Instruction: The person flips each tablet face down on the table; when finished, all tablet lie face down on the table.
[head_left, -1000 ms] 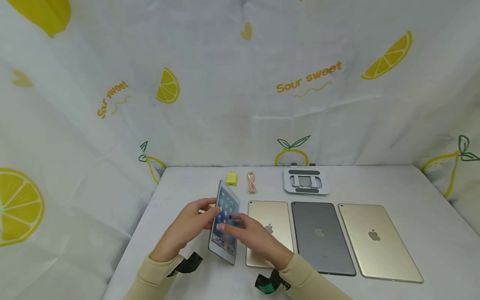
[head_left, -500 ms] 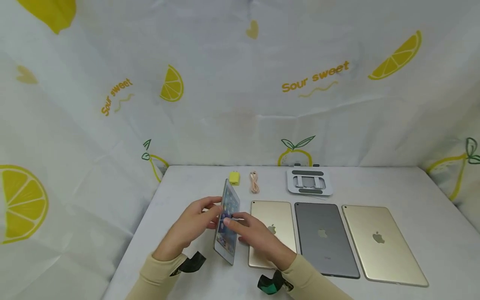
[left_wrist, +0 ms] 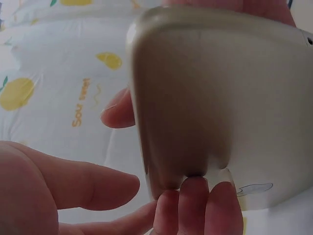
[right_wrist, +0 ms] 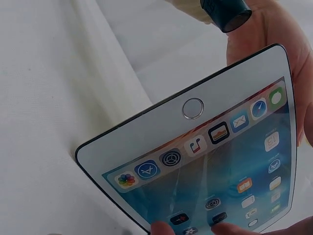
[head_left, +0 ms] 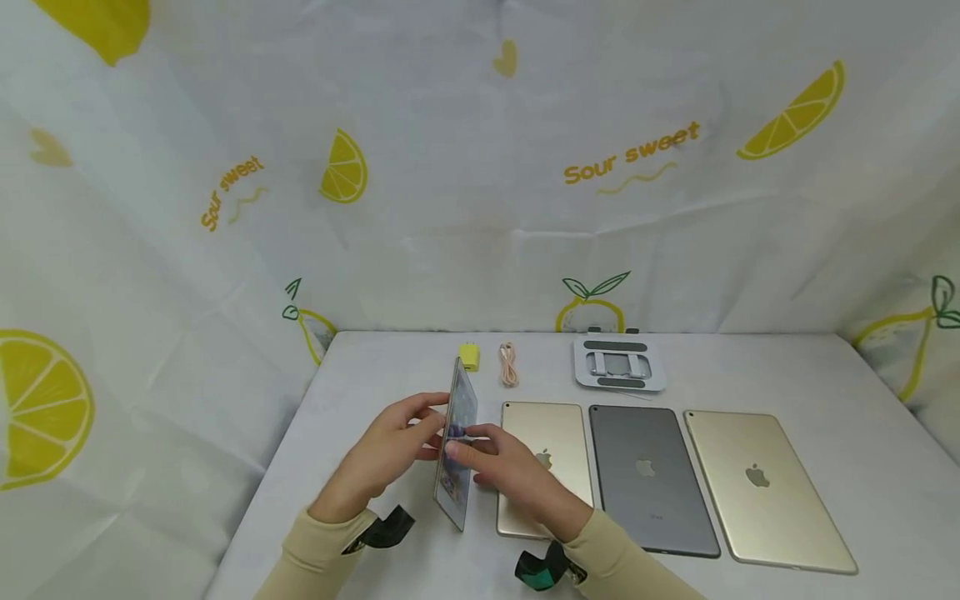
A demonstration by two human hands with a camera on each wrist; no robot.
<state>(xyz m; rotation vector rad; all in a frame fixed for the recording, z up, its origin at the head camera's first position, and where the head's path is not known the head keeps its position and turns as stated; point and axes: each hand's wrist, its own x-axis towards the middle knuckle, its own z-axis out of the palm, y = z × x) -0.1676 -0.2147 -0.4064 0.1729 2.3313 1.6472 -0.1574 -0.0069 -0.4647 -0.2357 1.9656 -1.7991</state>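
Note:
A tablet [head_left: 459, 467] with a white bezel and lit screen stands tilted nearly edge-on between both hands in the head view. Its left side is in my left hand [head_left: 405, 437]; the fingertips [left_wrist: 193, 200] press its gold back and the thumb lies by the edge. At the right side, my right hand [head_left: 513, 475] holds it, thumb on the screen and lower fingers tucked behind the edge. The right wrist view shows the tablet's home button [right_wrist: 192, 108] and app icons, with right fingertips [right_wrist: 161, 228] at the bottom.
Right of the hands, a gold tablet [head_left: 543, 425], a grey tablet [head_left: 648, 500] and a larger gold tablet [head_left: 772, 500] lie face down. Behind them are a yellow charger plug [head_left: 468, 357], a coiled pink cable [head_left: 508, 367] and a folding stand [head_left: 618, 362] on the white table [head_left: 742, 367].
The tablet has turned from its screen facing me to almost edge-on, its screen now facing right. Both hands stay on it, and the head view has shifted slightly.

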